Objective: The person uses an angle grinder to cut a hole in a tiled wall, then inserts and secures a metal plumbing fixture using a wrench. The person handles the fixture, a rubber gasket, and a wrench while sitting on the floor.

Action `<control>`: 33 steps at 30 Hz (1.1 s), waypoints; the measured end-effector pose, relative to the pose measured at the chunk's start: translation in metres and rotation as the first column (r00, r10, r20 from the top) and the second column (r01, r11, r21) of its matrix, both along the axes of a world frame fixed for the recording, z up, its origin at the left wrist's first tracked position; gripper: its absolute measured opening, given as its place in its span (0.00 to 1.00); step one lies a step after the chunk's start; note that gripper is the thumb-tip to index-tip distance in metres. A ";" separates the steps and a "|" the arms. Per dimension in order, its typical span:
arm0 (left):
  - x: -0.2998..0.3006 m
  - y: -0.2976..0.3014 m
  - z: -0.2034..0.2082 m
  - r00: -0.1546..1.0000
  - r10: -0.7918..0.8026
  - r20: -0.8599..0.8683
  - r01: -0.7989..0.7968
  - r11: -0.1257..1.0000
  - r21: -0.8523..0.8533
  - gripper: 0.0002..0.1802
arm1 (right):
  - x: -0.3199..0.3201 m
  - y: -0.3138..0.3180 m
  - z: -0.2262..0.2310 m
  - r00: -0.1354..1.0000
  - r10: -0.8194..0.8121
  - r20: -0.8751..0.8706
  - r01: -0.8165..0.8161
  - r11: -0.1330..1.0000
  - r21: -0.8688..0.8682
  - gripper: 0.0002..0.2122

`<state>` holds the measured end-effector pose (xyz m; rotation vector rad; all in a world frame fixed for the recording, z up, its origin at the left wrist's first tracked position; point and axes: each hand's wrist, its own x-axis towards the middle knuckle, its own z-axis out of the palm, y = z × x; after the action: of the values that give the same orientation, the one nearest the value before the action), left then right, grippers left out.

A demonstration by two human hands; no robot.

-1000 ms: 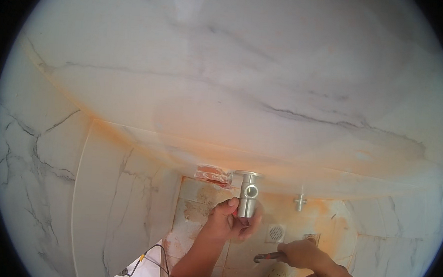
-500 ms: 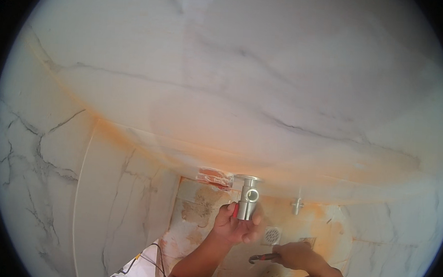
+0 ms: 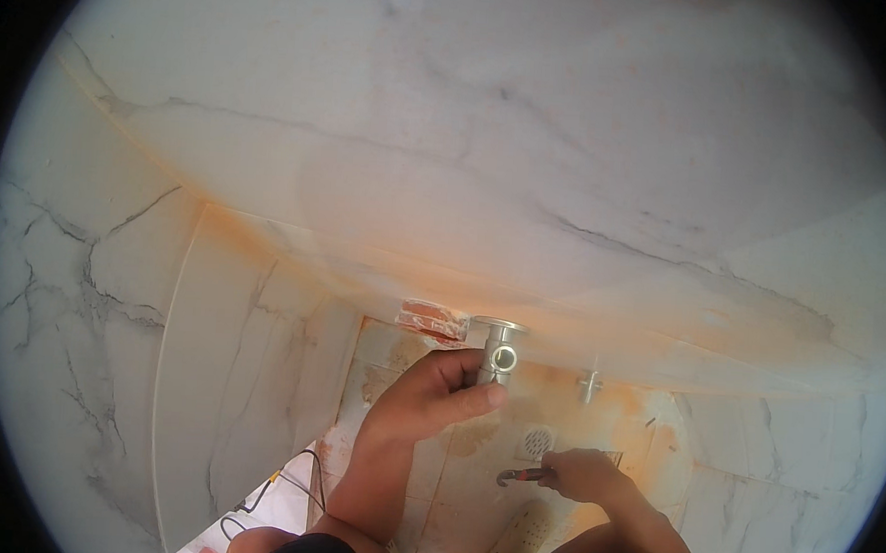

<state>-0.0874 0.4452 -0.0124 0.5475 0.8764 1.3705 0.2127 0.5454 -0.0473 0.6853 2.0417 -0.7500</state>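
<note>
A chrome angle valve (image 3: 502, 357) with a round wall flange sticks out from the white marble-look wall, its open side outlet turned up toward me. My left hand (image 3: 422, 396) is closed around its lower body, thumb along the front; the red handle seen earlier is hidden behind the hand. Lower and to the right, my right hand (image 3: 585, 476) grips a wrench (image 3: 515, 475) by its red and dark handle. Its hooked metal jaw points left, held above the floor and apart from the valve.
Left of the valve, a rectangular cutout (image 3: 433, 319) shows red brick. A smaller chrome fitting (image 3: 590, 385) projects from the wall at right. Below lie a round floor drain (image 3: 535, 443), stained tiles and a perforated sandal (image 3: 530, 526). A dark cable (image 3: 320, 467) loops at lower left.
My left hand has shifted from under the valve's end to its left side, with the thumb now across the front. The right hand with the wrench has barely moved; the view has tilted slightly.
</note>
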 end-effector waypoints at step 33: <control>0.142 -0.028 -0.005 -0.039 -0.193 -0.980 0.645 0.745 -0.172 0.06 | 0.034 -0.039 0.031 0.950 0.192 -0.245 -0.206 0.978 -0.031 0.09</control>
<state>0.0551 0.4172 -0.0172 2.0589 1.3143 0.2918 0.2466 0.5066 -0.0164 0.3612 2.2599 -0.7995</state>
